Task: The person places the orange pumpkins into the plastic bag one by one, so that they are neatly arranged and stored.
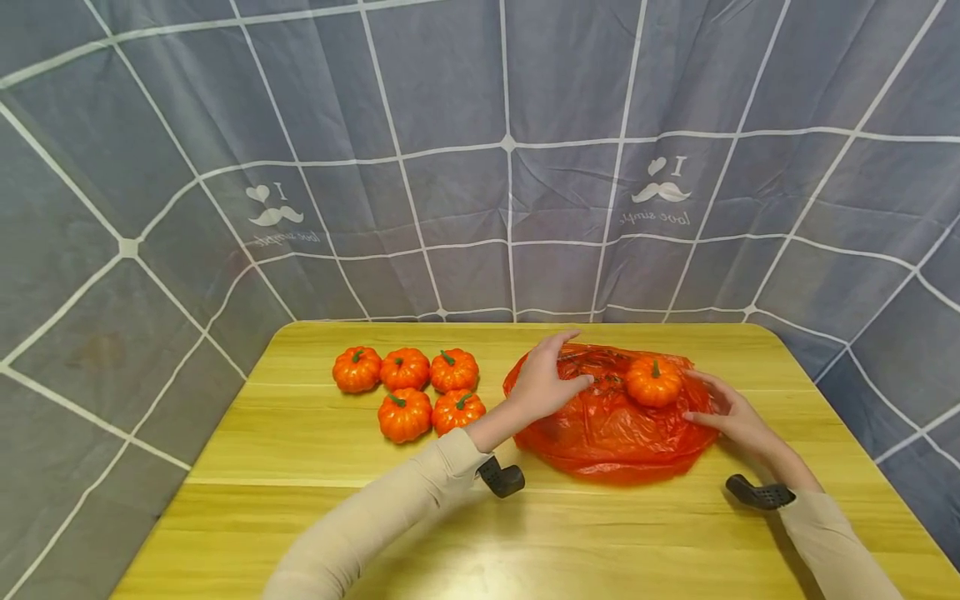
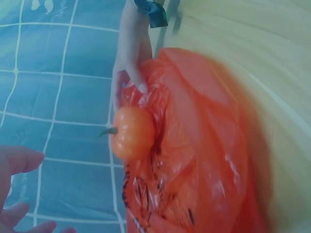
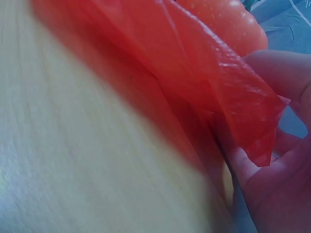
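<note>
A red plastic bag (image 1: 600,433) lies spread and crumpled on the table, with dark print on its upper part. On top of it sits a small orange pumpkin (image 1: 654,382) with a green stem, also seen in the left wrist view. My left hand (image 1: 543,379) hovers over the bag's left side, thumb and fingers spread apart, holding nothing. At the bag's right edge, my right hand (image 1: 731,417) grips the plastic, thumb above and fingers beneath it. The right wrist view shows a loose corner of the bag (image 3: 252,116) between that thumb and the fingers.
Several more orange pumpkins (image 1: 406,368) stand in two rows left of the bag, the nearest right one partly behind my left forearm. The wooden table (image 1: 300,500) backs onto a grey checked curtain (image 1: 450,200), which also hangs at both sides.
</note>
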{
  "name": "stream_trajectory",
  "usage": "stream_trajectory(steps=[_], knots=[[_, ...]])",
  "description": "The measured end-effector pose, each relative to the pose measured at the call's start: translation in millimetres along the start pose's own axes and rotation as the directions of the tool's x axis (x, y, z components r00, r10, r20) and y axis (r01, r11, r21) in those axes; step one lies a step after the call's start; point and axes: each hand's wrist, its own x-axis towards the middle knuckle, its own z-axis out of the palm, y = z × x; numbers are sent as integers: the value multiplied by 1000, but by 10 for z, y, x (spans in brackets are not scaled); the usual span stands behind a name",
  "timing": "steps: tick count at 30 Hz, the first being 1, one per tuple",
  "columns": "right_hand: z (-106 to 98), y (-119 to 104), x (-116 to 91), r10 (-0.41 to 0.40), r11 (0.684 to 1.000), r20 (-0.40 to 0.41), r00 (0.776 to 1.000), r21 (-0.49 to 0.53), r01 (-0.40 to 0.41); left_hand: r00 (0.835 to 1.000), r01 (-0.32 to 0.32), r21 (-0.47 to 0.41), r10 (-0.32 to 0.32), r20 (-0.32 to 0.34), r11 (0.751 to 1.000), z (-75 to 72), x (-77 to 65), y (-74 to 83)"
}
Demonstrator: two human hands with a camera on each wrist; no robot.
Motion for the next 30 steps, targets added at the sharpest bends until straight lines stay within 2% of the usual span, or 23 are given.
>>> stream_trajectory(steps=[5, 9, 13, 16, 20, 30], knots=[[-10, 10, -11, -6, 1000, -3, 1000, -13, 6, 1000, 0, -13, 0, -27, 1000, -165, -86, -63], [-7, 6, -17, 7, 1000, -5, 1000, -20, -7, 997, -6, -37, 3, -77, 999, -302, -170, -147], [-3, 3, -17, 18, 1000, -8, 1000, -21, -19, 988, -23, -54, 15, -156, 998, -427, -253, -267], [-4, -2, -20, 7, 1000, -7, 1000, -7, -7, 981, -7, -101, -13, -194, 995, -516, -304, -358], [10, -26, -15, -12, 1000, -2, 1000, 11, 12, 971, 18, -155, -54, -233, 988, -643, -367, -472], [11, -24, -14, 21, 999, -16, 1000, -39, -21, 948, 22, -176, -77, -310, 984, -950, -566, -759]])
